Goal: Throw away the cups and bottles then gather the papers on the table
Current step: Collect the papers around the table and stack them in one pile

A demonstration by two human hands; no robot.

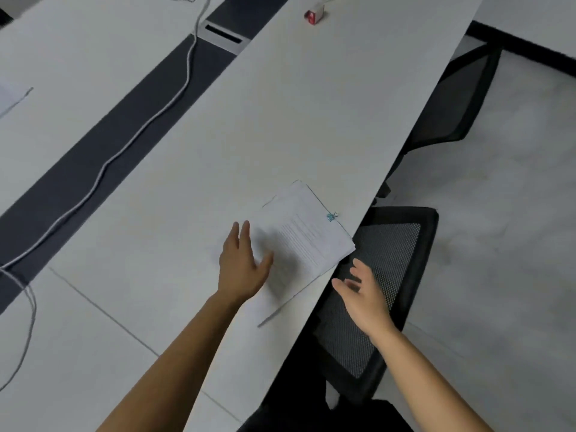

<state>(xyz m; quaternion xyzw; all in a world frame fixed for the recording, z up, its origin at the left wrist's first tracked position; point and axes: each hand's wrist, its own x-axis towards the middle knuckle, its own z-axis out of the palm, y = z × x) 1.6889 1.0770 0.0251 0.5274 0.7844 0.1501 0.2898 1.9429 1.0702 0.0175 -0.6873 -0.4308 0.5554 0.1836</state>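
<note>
A stack of white printed papers [307, 235] lies near the right edge of the white table [280, 120], held by a small blue binder clip [331, 216]. Its lower right corner overhangs the table edge. My left hand [241, 263] is flat and open on the table, fingers straight, with its thumb reaching onto the left side of the stack. My right hand [363, 294] hovers open just off the table edge, below the stack's overhanging corner, holding nothing. Another sheet of paper [11, 98] shows at the far left edge. No cups or bottles are in view.
A black mesh chair [383, 294] stands under my right hand, and a second chair [458, 98] is farther back. A white cable [137, 135] runs along the dark centre strip [131, 151]. A small red-and-white object [314, 14] sits at the far end.
</note>
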